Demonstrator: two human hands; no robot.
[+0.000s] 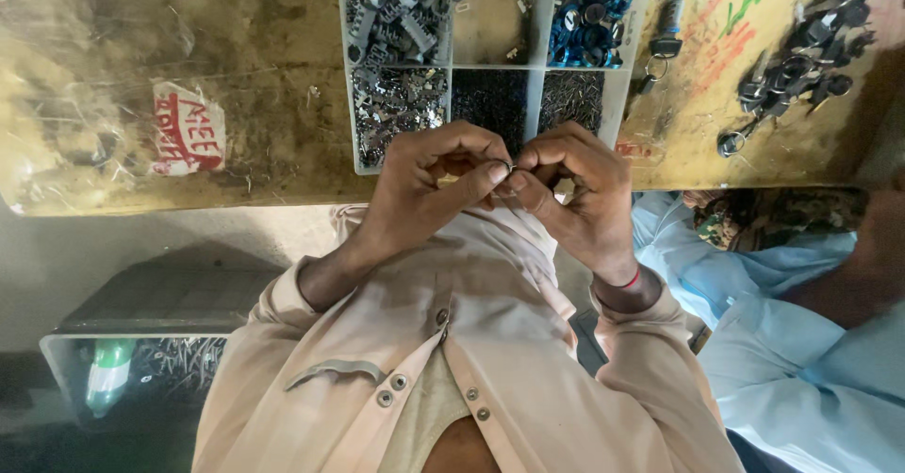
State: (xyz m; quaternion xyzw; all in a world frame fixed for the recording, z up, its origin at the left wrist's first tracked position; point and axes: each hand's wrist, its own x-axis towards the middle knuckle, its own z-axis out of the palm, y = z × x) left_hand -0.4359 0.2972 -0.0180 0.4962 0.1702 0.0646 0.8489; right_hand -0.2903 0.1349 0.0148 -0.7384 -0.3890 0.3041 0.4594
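Red-lettered white label left of hands.

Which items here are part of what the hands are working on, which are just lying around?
In hand:
- left hand and right hand, pinching a small metal ring between them
- compartment tray of small metal parts, just beyond the hands

Lying about:
- pile of dark keys
- red-and-white sticker
- green-and-white bottle
- neighbour's light-blue sleeve
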